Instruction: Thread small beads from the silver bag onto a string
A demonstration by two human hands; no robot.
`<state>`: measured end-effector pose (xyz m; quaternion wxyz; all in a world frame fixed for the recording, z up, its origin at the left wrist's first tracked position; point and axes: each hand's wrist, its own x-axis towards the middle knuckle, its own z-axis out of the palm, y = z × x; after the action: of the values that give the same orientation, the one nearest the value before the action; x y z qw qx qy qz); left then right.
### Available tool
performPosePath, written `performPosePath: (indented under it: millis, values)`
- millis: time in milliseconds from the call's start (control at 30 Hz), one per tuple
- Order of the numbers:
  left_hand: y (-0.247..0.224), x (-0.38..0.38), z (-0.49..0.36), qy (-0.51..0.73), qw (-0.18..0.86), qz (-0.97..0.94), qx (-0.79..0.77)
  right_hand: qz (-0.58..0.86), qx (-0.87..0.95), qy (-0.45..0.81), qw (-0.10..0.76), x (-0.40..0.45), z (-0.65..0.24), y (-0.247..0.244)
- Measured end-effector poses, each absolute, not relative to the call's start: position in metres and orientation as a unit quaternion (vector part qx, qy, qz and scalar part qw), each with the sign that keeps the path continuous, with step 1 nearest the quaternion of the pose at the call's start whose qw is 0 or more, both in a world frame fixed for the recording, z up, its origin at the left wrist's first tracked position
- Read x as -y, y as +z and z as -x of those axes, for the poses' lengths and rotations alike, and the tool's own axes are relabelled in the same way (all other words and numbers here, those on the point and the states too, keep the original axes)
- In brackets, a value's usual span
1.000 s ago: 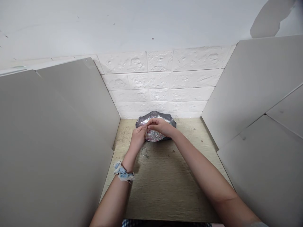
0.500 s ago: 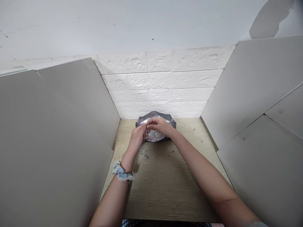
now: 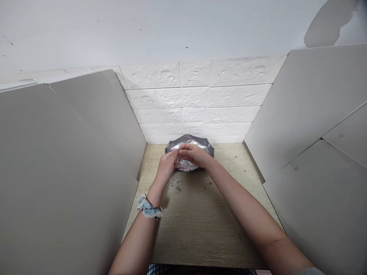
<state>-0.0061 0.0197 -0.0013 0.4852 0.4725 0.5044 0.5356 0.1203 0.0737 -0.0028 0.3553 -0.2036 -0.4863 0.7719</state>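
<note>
At the far end of the counter [image 3: 200,225]: a silver-grey pouch [image 3: 188,140], sitting just by the white brick wall [image 3: 195,97], with my hands partly covering it.
Pouch lie: long axis runs left to right, along the wall; its shiny face looks up and towards me.
Pouch feel: light and soft, I'd judge, with a slick, creased lining that would slide under a loose hold.
Pouch hold: I'd take it by the left and right corners, both at once, keeping it level.
Pink and clear bits [image 3: 186,165]: heaped at the pouch's near side; probably hard, slippery and quick to scatter, so best pinched singly between fingertips.
Left fingers [image 3: 172,154]: drawn together at the tips, over the pouch's left part.
Right fingers [image 3: 185,146]: curled over from the right, tips meeting my left ones; anything pinched there is too small for me to tell.
Clear strand [image 3: 175,184]: on the counter, near side of the pouch and left of its middle; it seems thin, light and limp, stretching roughly near to far, best lifted by one end. Which end leads, I cannot tell.
</note>
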Motion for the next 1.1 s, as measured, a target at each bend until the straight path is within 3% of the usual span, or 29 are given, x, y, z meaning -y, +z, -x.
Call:
performPosePath:
  millis: [300,533,667,933,1100]
  values:
    - [-0.005,-0.022,0.008,0.528,0.473,-0.480,-0.517,0.201,0.549,0.729,0.356,-0.076,-0.117,-0.007]
    - [-0.003,-0.021,0.007,0.508,0.507,-0.477,-0.507,0.321,0.712,0.535,0.324,-0.078,-0.128,0.005]
    - [-0.004,-0.021,0.006,0.501,0.527,-0.480,-0.490,0.309,0.786,0.435,0.314,-0.072,-0.135,0.020]
    - [-0.002,-0.021,0.006,0.560,0.591,-0.436,-0.382,0.288,0.787,0.432,0.333,-0.067,-0.136,0.028]
    - [-0.002,-0.020,0.006,0.572,0.583,-0.418,-0.398,0.388,0.823,0.287,0.298,-0.080,-0.137,0.011]
